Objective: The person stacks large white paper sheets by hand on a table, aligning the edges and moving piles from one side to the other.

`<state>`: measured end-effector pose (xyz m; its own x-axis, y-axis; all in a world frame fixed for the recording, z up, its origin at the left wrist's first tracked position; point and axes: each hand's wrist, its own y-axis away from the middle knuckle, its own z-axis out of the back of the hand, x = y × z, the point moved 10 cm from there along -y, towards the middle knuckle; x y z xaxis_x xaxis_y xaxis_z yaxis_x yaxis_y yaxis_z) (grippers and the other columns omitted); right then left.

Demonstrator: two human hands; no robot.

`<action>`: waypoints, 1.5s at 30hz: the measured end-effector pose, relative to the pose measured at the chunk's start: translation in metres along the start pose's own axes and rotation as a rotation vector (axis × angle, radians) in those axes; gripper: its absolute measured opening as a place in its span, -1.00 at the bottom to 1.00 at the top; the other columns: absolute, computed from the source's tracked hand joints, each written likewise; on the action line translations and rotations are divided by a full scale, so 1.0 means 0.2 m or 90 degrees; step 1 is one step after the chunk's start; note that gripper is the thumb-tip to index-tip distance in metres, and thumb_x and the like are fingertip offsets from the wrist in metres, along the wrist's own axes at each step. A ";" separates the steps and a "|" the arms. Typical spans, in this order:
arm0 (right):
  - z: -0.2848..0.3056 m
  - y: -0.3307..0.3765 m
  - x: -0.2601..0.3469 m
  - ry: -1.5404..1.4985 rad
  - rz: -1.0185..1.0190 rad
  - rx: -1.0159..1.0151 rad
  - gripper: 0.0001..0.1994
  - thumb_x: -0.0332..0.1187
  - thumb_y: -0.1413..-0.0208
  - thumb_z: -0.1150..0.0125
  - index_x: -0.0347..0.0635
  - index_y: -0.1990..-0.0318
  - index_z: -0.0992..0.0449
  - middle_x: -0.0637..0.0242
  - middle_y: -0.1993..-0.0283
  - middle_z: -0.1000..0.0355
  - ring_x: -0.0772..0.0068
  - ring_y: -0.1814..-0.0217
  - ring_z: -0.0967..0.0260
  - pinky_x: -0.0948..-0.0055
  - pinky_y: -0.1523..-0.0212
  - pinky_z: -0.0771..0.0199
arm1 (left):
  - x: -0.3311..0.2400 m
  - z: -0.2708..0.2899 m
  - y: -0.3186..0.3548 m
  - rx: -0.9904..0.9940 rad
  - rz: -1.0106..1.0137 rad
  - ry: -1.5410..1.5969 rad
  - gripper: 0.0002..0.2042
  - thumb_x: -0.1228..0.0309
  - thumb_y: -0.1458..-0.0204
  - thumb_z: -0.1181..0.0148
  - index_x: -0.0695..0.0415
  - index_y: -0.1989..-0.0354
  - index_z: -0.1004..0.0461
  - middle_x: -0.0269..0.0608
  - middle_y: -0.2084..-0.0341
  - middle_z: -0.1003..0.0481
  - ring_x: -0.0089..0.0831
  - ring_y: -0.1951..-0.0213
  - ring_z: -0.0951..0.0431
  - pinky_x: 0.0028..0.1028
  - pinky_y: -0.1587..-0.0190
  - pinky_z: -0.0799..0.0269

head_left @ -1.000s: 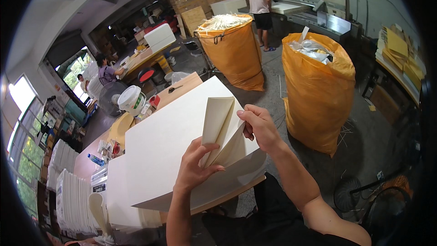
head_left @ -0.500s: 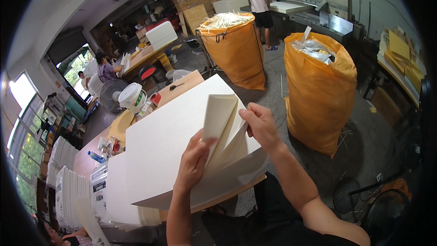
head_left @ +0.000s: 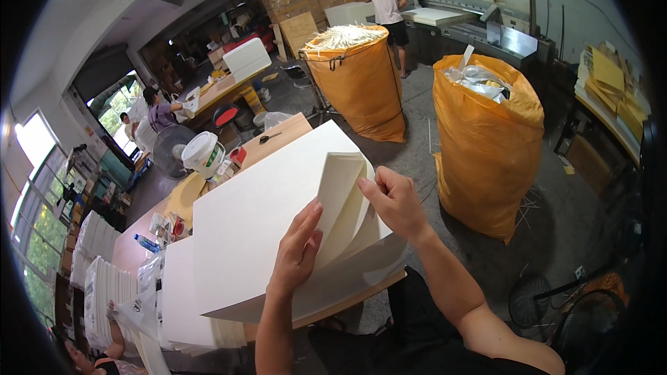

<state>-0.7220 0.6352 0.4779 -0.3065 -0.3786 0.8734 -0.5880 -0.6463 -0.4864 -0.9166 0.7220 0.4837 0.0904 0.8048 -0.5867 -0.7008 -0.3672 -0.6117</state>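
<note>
A tall stack of large white paper sheets (head_left: 257, 226) lies on the table in front of me. Its near right corner is turned back, making a folded flap of sheets (head_left: 339, 184) that stands up with gaps between the layers. My right hand (head_left: 394, 201) is closed on the edge of these paper sheets, thumb and fingers pinching them at the right. On the left of the flap is my left hand (head_left: 297, 246), fingers stretched out and the palm side turned toward the paper. Its fingertips are at the flap's left edge, without gripping it.
Two big orange sacks, one with paper strips (head_left: 354, 90) and one with plastic scraps (head_left: 490, 146), stand beyond the table. A white bucket (head_left: 203, 153), scissors (head_left: 268, 135) and a bottle (head_left: 146, 243) lie to the left. A person (head_left: 386, 3) stands at a cutting machine (head_left: 479, 0).
My left hand has loosened from the flap and its fingers have straightened. The right hand still pinches the sheets, now slightly lower. At lower left, a person's arm has moved over the stacks.
</note>
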 end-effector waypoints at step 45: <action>0.21 0.14 -0.04 0.591 -0.057 0.170 -0.57 0.01 -0.33 -0.19 -0.22 0.37 -0.49 0.05 0.52 -0.46 -0.04 0.49 -0.46 0.06 0.40 -0.48 | -0.07 -0.15 -0.05 0.105 -0.071 -0.249 -0.49 0.46 -0.16 -0.26 -0.03 -0.33 -0.43 -0.03 -0.17 -0.52 -0.07 0.02 -0.63 -0.18 -0.06 -0.59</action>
<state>-0.7054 0.5924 0.4566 -0.8049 0.2788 0.5239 -0.4836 -0.8197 -0.3069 -0.8901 0.7007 0.4824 -0.0816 0.9629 -0.2572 -0.8082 -0.2149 -0.5484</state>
